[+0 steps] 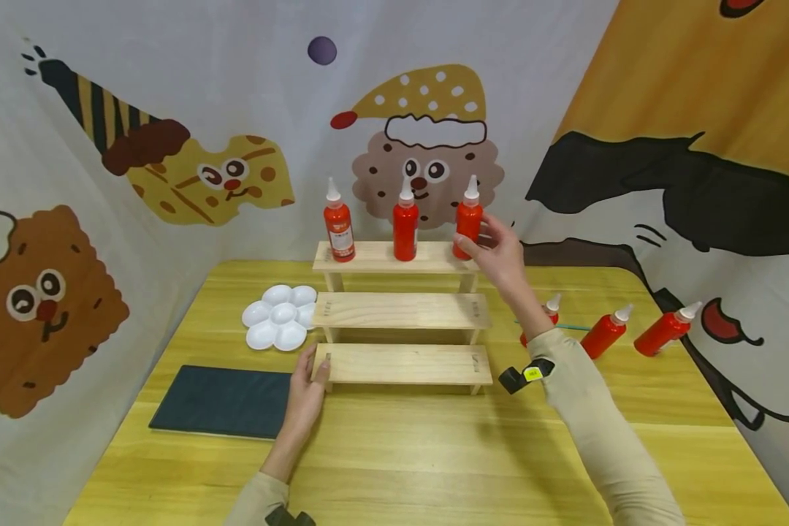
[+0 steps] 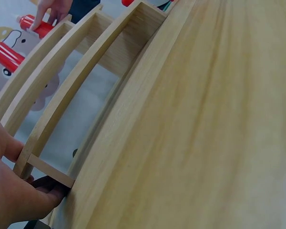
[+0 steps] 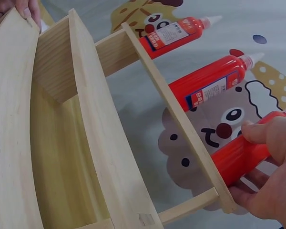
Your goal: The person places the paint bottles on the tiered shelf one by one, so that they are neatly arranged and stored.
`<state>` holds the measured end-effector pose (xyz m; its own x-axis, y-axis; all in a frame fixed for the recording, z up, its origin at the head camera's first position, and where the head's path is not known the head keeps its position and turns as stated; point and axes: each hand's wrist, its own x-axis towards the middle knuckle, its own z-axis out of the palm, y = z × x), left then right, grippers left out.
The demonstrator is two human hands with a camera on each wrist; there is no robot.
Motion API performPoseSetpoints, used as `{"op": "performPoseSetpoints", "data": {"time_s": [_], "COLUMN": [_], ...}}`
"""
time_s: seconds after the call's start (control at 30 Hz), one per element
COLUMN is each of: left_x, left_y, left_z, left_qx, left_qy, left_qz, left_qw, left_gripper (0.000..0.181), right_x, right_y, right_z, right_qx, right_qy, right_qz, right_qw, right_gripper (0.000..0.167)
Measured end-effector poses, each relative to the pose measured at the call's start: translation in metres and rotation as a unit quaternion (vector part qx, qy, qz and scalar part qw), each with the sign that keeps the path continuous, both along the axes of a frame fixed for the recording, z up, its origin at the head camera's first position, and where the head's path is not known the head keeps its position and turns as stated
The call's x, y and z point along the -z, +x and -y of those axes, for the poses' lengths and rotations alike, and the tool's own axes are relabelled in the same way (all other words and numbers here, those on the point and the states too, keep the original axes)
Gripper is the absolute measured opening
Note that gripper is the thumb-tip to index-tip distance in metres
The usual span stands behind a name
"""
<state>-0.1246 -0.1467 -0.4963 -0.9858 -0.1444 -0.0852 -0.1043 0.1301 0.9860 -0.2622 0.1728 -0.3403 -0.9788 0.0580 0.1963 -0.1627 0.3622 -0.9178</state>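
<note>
A person worked at a pale yellow wood-grain table (image 1: 427,453), whose near stretch between the two forearms gave the most open room for moving. The left hand (image 1: 305,394) pinched the left end of a three-tiered light wooden stand (image 1: 401,363) between thumb and fingers, at its near, lowest board. Left of that hand lay a flat, dark rectangular slab (image 1: 223,402). Beyond it, a white flower-shaped palette (image 1: 283,314) sat close to the stand's left side, leaving little space there.

On the table to the right were three red bottles with pointed white nozzles: a part-hidden bottle (image 1: 549,316) behind the right forearm, a second bottle (image 1: 603,336) and an outermost bottle (image 1: 660,334). A thin blue-green stick (image 1: 573,326) lay near them.

On the far, highest board, a matching left bottle (image 1: 340,232) and centre bottle (image 1: 405,232) stood well apart. The right hand (image 1: 502,256) held a third, the gripped bottle (image 1: 468,219), fingers wrapped round it, close to the board's right edge; sideways leeway looked slight.

By this arrangement, two bottles seemed placed, one nearly so, and three remained off the stand. Behind hung a white cartoon-printed cloth (image 1: 237,44).
</note>
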Motion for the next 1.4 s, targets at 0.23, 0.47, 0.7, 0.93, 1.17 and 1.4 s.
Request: {"op": "performPoseSetpoints", "data": {"time_s": [0.23,0.47,0.7,0.93,1.17,1.4], "left_x": [-0.002,-0.002,0.000,0.001,0.000,0.000], "left_y": [0.000,0.000,-0.001,-0.001,-0.001,0.000], "left_z": [0.000,-0.001,-0.002,-0.001,-0.001,0.001], "left_qx": [-0.001,0.002,0.002,0.003,-0.001,-0.004], "left_qy": [0.002,0.001,-0.005,-0.007,-0.005,-0.006], "left_qz": [0.002,0.003,0.001,0.002,0.002,0.000], "left_qw": [1.0000,1.0000,1.0000,1.0000,1.0000,1.0000], "left_gripper": [0.057,0.057,0.057,0.057,0.057,0.057], "right_x": [0.002,0.003,0.001,-0.012,-0.024,-0.017], "right_y": [-0.001,0.000,0.006,0.022,0.038,0.050], "right_z": [0.001,-0.001,-0.007,-0.029,-0.057,-0.083], "right_qx": [0.000,-0.002,-0.003,0.010,0.066,0.090], "right_qy": [0.011,0.022,0.046,0.064,0.057,0.056], "right_qz": [-0.012,-0.012,-0.019,-0.031,-0.037,-0.002], "right_qw": [0.9999,0.9997,0.9988,0.9974,0.9955,0.9944], "right_gripper": [0.059,0.060,0.065,0.070,0.068,0.070]}}
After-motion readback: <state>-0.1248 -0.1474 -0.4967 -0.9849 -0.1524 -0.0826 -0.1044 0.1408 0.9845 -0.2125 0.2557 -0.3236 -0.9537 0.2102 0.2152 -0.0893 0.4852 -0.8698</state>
